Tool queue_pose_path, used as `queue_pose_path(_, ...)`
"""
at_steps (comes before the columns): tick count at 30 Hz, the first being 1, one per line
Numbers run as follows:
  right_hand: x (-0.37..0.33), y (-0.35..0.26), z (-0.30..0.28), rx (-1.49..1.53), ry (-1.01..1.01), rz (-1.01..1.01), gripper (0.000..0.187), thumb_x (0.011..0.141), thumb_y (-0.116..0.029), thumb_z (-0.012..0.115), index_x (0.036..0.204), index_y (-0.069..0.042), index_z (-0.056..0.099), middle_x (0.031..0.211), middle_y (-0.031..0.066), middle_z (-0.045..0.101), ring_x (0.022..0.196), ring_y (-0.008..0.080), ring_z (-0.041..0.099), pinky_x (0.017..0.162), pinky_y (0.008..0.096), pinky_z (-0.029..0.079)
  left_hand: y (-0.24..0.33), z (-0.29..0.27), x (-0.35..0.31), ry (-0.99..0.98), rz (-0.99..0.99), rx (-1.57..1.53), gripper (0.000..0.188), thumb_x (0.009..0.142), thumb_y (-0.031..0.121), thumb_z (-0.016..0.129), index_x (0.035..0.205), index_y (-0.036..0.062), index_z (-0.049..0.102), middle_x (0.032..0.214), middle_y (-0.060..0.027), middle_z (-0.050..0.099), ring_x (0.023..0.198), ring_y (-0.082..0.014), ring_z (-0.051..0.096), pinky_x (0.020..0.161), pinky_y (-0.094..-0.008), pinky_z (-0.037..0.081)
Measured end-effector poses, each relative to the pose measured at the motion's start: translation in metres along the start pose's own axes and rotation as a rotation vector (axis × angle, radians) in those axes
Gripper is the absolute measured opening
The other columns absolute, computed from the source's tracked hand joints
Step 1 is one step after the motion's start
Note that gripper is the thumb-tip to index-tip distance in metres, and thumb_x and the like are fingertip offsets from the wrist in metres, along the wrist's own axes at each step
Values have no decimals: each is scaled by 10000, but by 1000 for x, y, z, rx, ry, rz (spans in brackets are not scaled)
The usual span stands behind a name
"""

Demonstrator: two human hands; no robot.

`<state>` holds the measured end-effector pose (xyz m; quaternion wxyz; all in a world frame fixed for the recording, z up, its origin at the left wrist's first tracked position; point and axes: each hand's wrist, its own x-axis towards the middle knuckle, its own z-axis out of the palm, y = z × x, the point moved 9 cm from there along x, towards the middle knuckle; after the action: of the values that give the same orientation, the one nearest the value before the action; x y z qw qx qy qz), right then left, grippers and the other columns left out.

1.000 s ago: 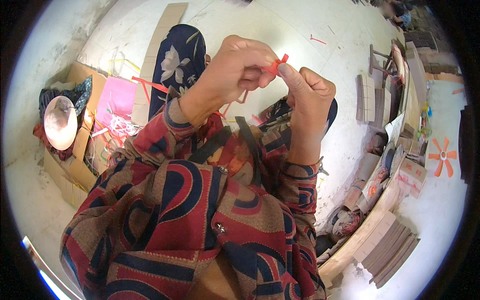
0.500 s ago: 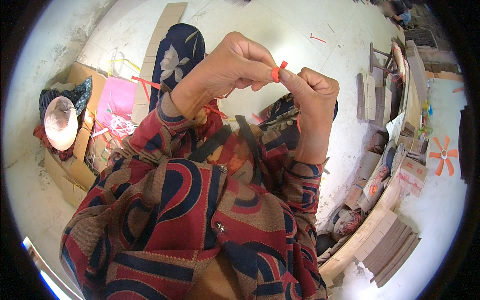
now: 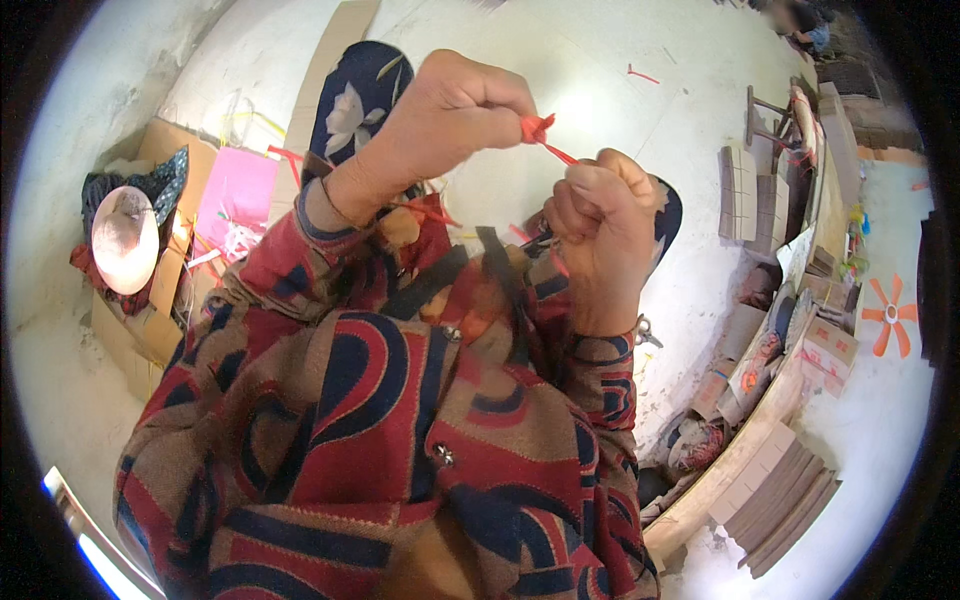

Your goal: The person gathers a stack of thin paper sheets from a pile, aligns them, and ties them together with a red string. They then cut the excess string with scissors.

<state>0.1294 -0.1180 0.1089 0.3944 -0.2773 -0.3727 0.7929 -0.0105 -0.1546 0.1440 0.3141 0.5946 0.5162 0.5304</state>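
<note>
A red ribbon (image 3: 538,129) is stretched between my two hands, held up above my lap. My left hand (image 3: 455,110) is closed, pinching the bunched, knot-like part of it at the fingertips. From there a narrow twisted length runs down to my right hand (image 3: 603,215), whose thumb and curled fingers grip it. A loose red end (image 3: 559,263) hangs below my right hand. More red strips (image 3: 430,213) lie about my lap, behind my left wrist.
To the left, an open cardboard box (image 3: 140,338) stands beside a pink sheet (image 3: 235,190) and tangled pale strips (image 3: 240,238). Scissors (image 3: 648,332) lie right of my right wrist. Cardboard stacks (image 3: 775,500), a long wooden board (image 3: 690,520) and an orange bladed wheel (image 3: 889,315) are farther right.
My hands have drawn apart, the left one shifting left and the right one lowering. The ribbon between them is pulled into a taut, narrow length.
</note>
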Motion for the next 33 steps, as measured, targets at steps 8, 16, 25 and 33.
queue_pose_path(8,-2,3,-26,194,37,-40,337,732,23,521,541,-115,280,492,-14,309,384,63,222,355,225,180,-31,-3,-12,60,-261,-179,151,739,33,550,812,-6,676,510,60,450,447,-5,347,423,-185,261)
queue_pose_path(16,11,-8,-16,107,54,-14,342,766,-2,548,562,-126,303,486,-30,300,373,47,221,345,210,178,25,6,-7,-302,312,298,187,845,148,568,777,-24,591,562,-112,493,499,-252,506,485,-340,378)
queue_pose_path(25,5,57,-2,68,19,86,294,713,54,533,545,-91,340,517,-4,389,399,67,308,361,219,216,19,-35,-60,-222,399,507,230,825,201,551,694,26,480,595,-141,430,523,-285,503,486,-371,377)
queue_pose_path(33,28,44,45,-526,-295,55,99,770,-37,566,842,-49,633,610,-21,529,460,31,378,409,186,291,62,-34,19,-394,277,516,190,798,203,603,746,27,556,576,-142,502,557,-290,521,523,-385,389)
